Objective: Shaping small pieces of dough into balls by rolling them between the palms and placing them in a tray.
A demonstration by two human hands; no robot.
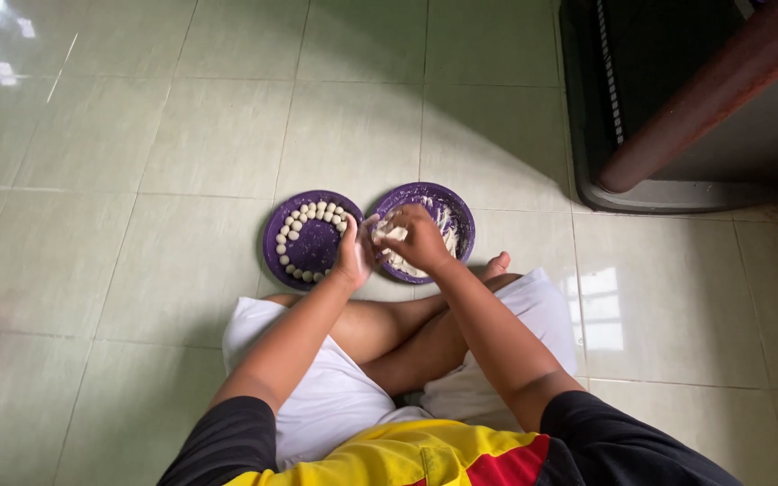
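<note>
A lump of pale dough (395,235) sits just above frame centre, over the right purple plate (457,209), pressed between both hands: the right hand (420,238) curls closed on top of it, the left hand (353,253) lies open-palmed against its side. Left of them, a second purple plate (317,247) holds a ring of small dough balls (297,222) on the green tiled floor (182,135).

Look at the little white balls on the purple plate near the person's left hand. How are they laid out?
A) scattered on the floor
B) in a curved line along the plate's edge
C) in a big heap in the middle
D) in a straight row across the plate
B: the small white dough balls sit one after another in an arc following the rim of the round purple plate, leaving its middle bare.
</note>
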